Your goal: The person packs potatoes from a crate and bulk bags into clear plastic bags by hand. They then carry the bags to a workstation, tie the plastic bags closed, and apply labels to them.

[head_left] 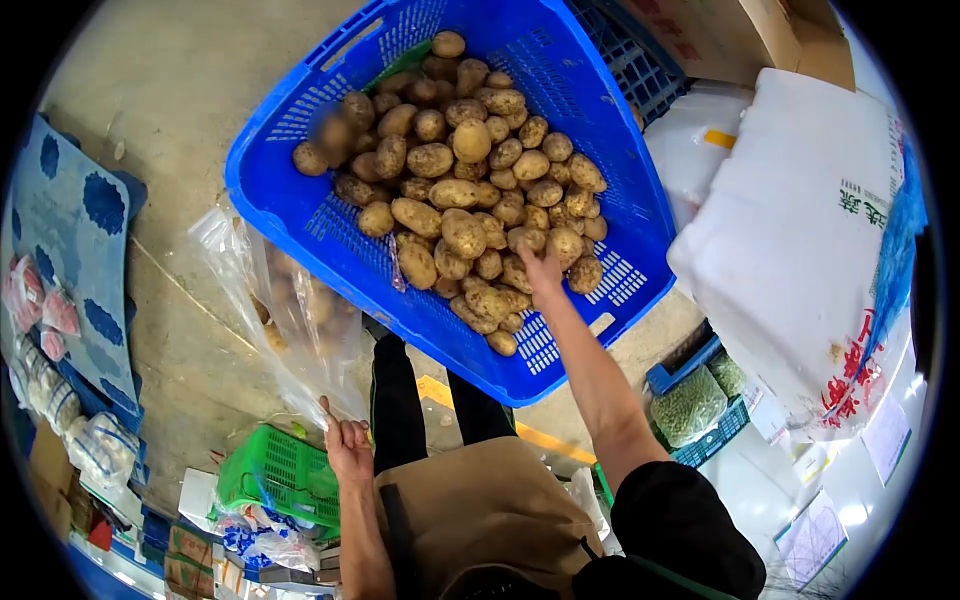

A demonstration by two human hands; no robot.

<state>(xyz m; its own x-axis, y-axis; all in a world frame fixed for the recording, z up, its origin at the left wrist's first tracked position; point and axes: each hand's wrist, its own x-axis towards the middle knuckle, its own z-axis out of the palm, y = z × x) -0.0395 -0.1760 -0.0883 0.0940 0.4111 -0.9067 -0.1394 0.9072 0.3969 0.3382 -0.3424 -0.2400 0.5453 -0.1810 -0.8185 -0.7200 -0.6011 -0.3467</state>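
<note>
A big blue plastic crate (262,205) holds a heap of brown, soil-marked potatoes (463,232). My right hand (541,272) reaches into its near right part, fingers closed round a potato (526,239) on top of the heap; the fingertips are partly hidden. Lower left, my left hand (348,446) grips the edge of a clear plastic bag (300,345). Through the bag's film, several potatoes show beside the crate's left wall. The bag's mouth faces are blurred by glare.
To the right lie a white wrapped bundle (775,250) with red print and a small crate with bagged green produce (690,407). A green basket (280,475) stands lower left. A blue patterned surface (75,240) bears small packed bags. A cardboard box (735,40) is at the top right.
</note>
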